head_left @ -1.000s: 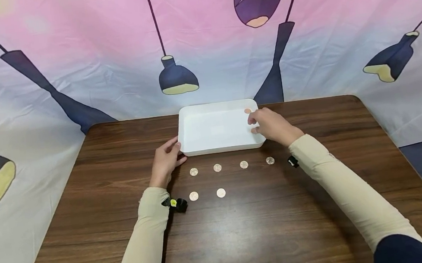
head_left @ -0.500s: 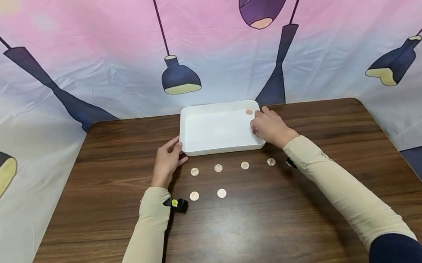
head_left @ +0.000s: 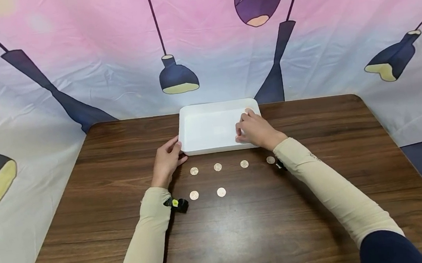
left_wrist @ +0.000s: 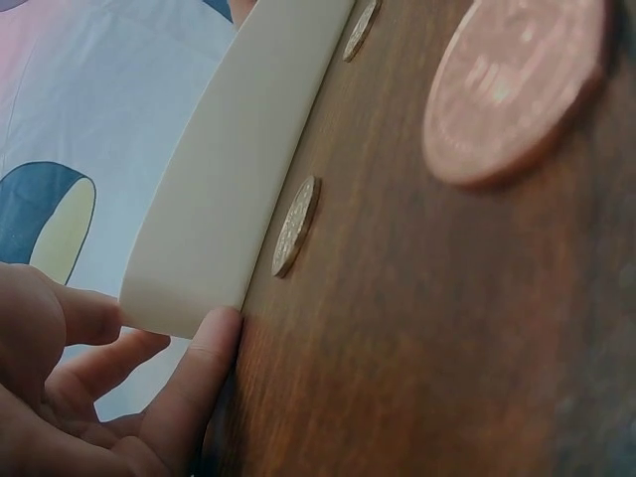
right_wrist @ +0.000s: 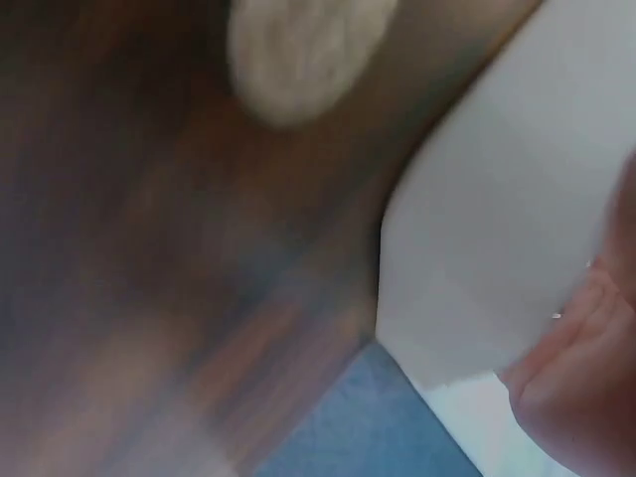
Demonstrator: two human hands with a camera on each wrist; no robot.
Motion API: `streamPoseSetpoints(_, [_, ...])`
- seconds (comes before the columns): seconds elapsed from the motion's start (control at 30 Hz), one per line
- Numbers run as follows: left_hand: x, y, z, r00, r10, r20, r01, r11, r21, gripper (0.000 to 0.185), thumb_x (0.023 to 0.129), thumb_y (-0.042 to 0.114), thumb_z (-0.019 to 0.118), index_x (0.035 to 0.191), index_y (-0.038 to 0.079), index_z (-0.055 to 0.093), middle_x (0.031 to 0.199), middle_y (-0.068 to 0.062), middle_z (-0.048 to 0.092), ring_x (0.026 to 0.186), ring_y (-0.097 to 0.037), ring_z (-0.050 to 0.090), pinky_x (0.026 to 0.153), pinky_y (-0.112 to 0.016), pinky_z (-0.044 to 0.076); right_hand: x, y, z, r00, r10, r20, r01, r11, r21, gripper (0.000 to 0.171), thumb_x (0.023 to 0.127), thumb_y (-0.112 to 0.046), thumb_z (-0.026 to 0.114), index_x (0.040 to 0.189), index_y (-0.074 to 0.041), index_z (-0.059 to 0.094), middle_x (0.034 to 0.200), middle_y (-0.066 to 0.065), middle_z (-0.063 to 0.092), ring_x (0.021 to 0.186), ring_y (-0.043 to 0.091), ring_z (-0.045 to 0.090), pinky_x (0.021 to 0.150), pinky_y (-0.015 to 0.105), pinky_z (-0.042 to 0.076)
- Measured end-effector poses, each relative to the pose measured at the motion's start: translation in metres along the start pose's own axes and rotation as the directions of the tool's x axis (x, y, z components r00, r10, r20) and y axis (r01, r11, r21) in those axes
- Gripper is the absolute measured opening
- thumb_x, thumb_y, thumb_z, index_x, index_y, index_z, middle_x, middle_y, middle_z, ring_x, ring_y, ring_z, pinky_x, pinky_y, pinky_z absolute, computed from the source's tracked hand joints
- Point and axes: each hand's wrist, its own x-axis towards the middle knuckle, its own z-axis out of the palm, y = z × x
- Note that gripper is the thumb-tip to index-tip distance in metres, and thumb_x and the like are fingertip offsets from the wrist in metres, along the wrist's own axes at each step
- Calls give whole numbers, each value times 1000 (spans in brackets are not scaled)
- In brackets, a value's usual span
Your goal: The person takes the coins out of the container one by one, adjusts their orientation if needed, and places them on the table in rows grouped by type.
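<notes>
A white tray (head_left: pixel 210 129) stands at the table's far middle. My left hand (head_left: pixel 167 157) rests with straight fingers against its front left corner; in the left wrist view the thumb (left_wrist: pixel 204 383) touches the tray wall (left_wrist: pixel 229 189). My right hand (head_left: pixel 254 130) hovers over the tray's right part with loosely curled fingers and nothing visible in them. One coin (head_left: pixel 249 110) lies in the tray's far right corner, half hidden behind that hand. Several coins lie in front of the tray: a row (head_left: pixel 217 167) of them, and two more (head_left: pixel 194 195) nearer me.
The brown wooden table (head_left: pixel 246 231) is bare nearer me. A printed cloth backdrop (head_left: pixel 108 52) closes off the back and both sides. The right wrist view is blurred, showing the tray's corner (right_wrist: pixel 507 258) and one coin (right_wrist: pixel 308 50).
My right hand has slid left over the tray, away from the coin in the far right corner. The left hand and the coins on the table have stayed put.
</notes>
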Motion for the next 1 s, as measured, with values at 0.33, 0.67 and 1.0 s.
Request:
streamPoseSetpoints(0.33, [0, -2, -3, 1000, -8, -19, 9, 1000, 4, 47, 114, 24, 48, 160, 15, 46, 148, -20, 55, 128, -30, 61, 89, -26, 60, 6, 2, -1, 994, -59, 97, 14, 913, 407, 18, 99, -5, 72, 115, 4, 71, 104, 19, 71, 97, 34, 67, 91, 48, 55])
streamPoseSetpoints(0.67, [0, -2, -3, 1000, 6, -13, -6, 1000, -2, 47, 114, 23, 48, 160, 15, 47, 146, -21, 55, 125, -30, 61, 88, -24, 60, 15, 1, 2, 991, -22, 133, -29, 929, 368, 18, 99, -1, 70, 116, 0, 76, 99, 16, 72, 91, 29, 65, 88, 43, 54])
streamPoseSetpoints(1.0, [0, -3, 1, 1000, 7, -5, -7, 1000, 7, 46, 115, 22, 46, 160, 14, 47, 148, -22, 55, 128, -31, 60, 88, -24, 60, 16, -1, -4, 972, -53, 229, -36, 930, 367, 5, 101, 2, 62, 105, -1, 64, 81, 8, 59, 76, 21, 51, 80, 37, 47])
